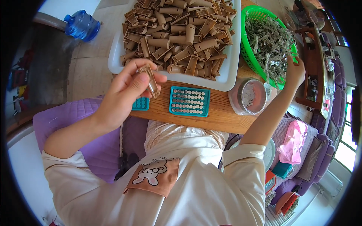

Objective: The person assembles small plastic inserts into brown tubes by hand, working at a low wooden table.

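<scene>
My left hand (134,81) is raised over the table's near edge, its thumb and fingers closed round a brown plastic shell (152,82) whose hollow side shows. Over the right rim of a green basket (247,52) is my right hand (296,71), with fingers curled in; anything between them is too small to make out. Tangled, silvery-grey small parts (269,45) fill the basket. A teal tray (189,115) holds rows of small round discs, some shiny and some white. Part of a second teal tray (140,104) shows below my left hand.
A large white tub (226,83), heaped with similar brown shells (184,37), takes up the table's far side. Near the basket stands a round clear container (247,98) with pale bits inside. The wooden table (158,113) ends before my lap. A blue water bottle (82,25) is far left.
</scene>
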Available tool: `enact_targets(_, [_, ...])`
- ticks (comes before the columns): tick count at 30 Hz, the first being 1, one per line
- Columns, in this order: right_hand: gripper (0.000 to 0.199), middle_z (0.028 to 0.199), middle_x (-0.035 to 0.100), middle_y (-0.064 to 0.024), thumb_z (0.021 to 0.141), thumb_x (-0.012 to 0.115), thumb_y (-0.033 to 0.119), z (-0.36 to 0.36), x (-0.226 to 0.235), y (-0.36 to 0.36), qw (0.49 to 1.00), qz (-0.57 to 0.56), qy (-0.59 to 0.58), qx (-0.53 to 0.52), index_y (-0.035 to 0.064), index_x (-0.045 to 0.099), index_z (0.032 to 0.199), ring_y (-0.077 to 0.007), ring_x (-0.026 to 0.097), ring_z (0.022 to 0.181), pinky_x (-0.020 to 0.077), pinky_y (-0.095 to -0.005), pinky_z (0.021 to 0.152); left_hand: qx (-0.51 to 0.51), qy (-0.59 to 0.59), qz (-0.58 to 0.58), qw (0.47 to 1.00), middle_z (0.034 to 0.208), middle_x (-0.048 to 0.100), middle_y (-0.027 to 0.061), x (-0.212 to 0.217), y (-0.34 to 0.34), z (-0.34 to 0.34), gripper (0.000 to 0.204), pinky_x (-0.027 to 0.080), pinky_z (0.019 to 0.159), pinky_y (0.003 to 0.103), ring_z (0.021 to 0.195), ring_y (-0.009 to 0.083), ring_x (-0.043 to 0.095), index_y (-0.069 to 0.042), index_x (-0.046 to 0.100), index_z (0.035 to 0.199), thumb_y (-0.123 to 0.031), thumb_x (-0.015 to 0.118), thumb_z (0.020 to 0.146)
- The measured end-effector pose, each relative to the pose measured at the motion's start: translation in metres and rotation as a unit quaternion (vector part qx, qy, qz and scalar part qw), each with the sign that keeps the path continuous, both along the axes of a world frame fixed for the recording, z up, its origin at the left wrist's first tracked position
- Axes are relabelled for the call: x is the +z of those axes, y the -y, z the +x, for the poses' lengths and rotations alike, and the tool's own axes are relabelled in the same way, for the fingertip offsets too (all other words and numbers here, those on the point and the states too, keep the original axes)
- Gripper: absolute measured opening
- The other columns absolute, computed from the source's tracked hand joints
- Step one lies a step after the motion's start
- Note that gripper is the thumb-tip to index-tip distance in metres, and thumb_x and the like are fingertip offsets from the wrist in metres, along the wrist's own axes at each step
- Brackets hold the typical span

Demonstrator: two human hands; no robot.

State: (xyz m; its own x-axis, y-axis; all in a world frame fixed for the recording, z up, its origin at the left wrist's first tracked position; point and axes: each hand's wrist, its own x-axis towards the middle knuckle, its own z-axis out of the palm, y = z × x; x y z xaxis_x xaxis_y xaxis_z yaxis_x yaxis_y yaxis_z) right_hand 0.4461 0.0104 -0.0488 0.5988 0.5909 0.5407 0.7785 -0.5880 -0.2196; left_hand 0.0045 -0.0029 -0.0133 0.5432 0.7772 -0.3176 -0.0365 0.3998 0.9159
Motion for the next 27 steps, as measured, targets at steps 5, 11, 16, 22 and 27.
enact_targets(5, [0.037,0.078,0.061,-0.0115,0.067,0.059,0.035,0.023,-0.025,-0.008,0.99,-0.128,-0.048,0.038,0.006,0.063,0.089,-0.0263,0.059,0.075,0.0442,-0.0348,0.07,-0.049,-0.044,-0.011,0.998,0.1,0.051,0.0085,-0.006,0.003,-0.003,0.03,0.039,0.075,0.024,0.084,0.0084,0.048,-0.006,0.037,0.111,-0.027,0.036,0.089])
enact_targets(11, [0.024,0.081,0.061,-0.0091,0.071,0.063,0.019,0.03,0.001,-0.021,0.943,0.231,-0.17,0.168,0.0007,0.06,0.086,-0.0179,0.059,0.076,0.0456,-0.0279,0.066,-0.032,-0.065,-0.026,0.997,0.1,0.051,0.0082,-0.007,0.0,-0.002,0.029,0.04,0.074,0.024,0.083,0.0082,0.048,-0.007,0.037,0.11,-0.027,0.037,0.089])
enact_targets(16, [0.023,0.085,0.059,-0.0107,0.076,0.058,0.011,-0.006,0.06,-0.029,0.876,0.334,-0.234,0.258,-0.0044,0.054,0.092,-0.0188,0.058,0.082,0.0459,-0.0241,0.071,-0.056,-0.053,-0.043,0.996,0.1,0.051,0.0083,-0.008,0.002,-0.004,0.029,0.04,0.075,0.024,0.085,0.0086,0.049,-0.007,0.038,0.11,-0.027,0.037,0.089])
enact_targets(22, [0.021,0.093,0.054,-0.013,0.084,0.045,0.004,-0.058,0.085,-0.02,0.693,0.382,-0.445,0.42,-0.007,0.048,0.102,-0.0178,0.055,0.083,0.0461,-0.0256,0.073,-0.035,-0.027,-0.026,0.999,0.089,0.05,0.0068,-0.012,0.004,-0.003,0.022,0.04,0.074,0.026,0.081,0.0114,0.05,-0.006,0.038,0.106,-0.016,0.034,0.087])
enact_targets(27, [0.026,0.094,0.05,-0.0105,0.086,0.041,0.007,-0.115,0.066,-0.004,0.556,0.3,-0.547,0.55,-0.0067,0.045,0.109,-0.012,0.044,0.071,0.0438,-0.025,0.067,-0.036,0.027,-0.113,0.993,0.076,0.046,0.0032,-0.001,0.001,-0.004,0.02,0.037,0.066,0.023,0.07,0.0084,0.044,-0.005,0.041,0.096,-0.008,0.032,0.079])
